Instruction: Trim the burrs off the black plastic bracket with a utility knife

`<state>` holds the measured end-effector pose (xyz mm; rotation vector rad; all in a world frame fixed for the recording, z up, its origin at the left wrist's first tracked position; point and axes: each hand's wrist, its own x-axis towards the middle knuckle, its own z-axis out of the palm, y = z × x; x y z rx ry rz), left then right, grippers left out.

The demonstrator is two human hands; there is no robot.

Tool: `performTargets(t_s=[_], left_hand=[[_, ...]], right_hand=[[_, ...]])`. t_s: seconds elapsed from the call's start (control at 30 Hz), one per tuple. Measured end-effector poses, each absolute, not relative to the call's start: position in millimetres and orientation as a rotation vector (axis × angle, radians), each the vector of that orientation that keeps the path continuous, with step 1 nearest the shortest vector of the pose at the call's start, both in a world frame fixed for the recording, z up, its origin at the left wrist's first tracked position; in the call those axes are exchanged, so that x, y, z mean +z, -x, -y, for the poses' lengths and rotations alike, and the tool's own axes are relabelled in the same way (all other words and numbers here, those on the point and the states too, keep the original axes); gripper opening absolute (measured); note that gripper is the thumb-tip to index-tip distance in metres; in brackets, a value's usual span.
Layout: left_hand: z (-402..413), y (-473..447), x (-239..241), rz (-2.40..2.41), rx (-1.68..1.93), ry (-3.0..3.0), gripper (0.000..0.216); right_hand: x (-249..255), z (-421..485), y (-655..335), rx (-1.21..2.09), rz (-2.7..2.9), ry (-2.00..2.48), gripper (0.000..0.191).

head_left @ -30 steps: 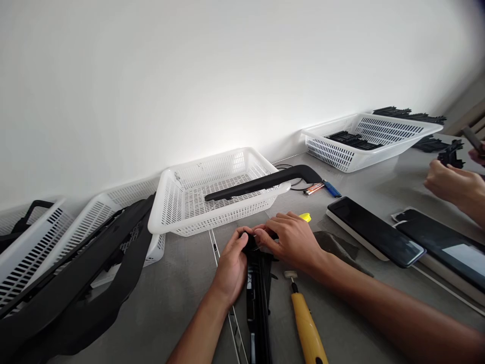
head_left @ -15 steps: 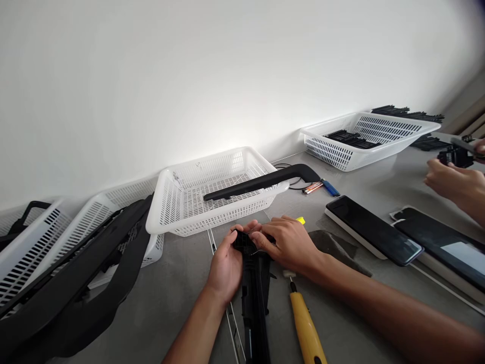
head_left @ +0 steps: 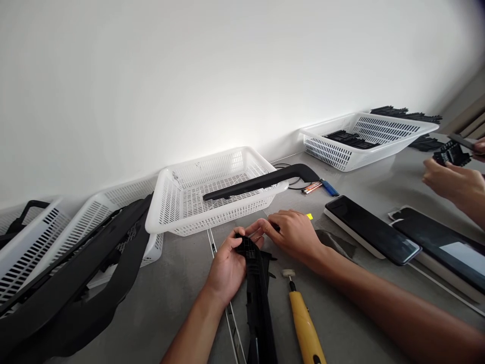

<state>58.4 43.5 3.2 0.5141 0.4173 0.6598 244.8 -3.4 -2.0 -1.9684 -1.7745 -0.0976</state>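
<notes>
My left hand (head_left: 229,260) is closed around the upper end of a long black plastic trim piece (head_left: 259,298), its ribbed inner side facing up. Close to that end, my right hand (head_left: 293,235) grips a slim tool with a yellow end (head_left: 309,216). Most of this tool is hidden by the fingers, so its exact kind is unclear. The right fingertips lie very near the left ones, at the top of the trim piece. Just right of the piece, a yellow rotary tool (head_left: 305,323) with a pale round tip lies on the grey table.
A white basket (head_left: 212,220) ahead carries a black curved trim (head_left: 265,183) across its rim. Large black trims (head_left: 76,273) lean on baskets at left. Dark cloth (head_left: 337,245), a black-topped box (head_left: 373,227) and lighters (head_left: 329,187) lie rightward. A co-worker's hands (head_left: 452,179) hold a black part.
My right hand has drawn slightly right and away from the trim's end, with the yellow-ended tool. The trim piece has turned a little in my left hand, showing more of its ribbed end.
</notes>
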Motion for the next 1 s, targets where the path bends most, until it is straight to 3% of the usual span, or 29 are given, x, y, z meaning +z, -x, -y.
performTargets(t_s=[0.7,1.0], left_hand=[[-45.4,-58.7,5.1,-0.461,0.716,-0.476,0.006],[-42.6,-59.6,2.9,-0.401,0.607,-0.471,0.007]], right_hand=[[3.3,7.4,-239.3,-0.141,1.81,1.931,0.048],[-0.7,6.4,-241.9,-0.137,1.786,1.854,0.054]])
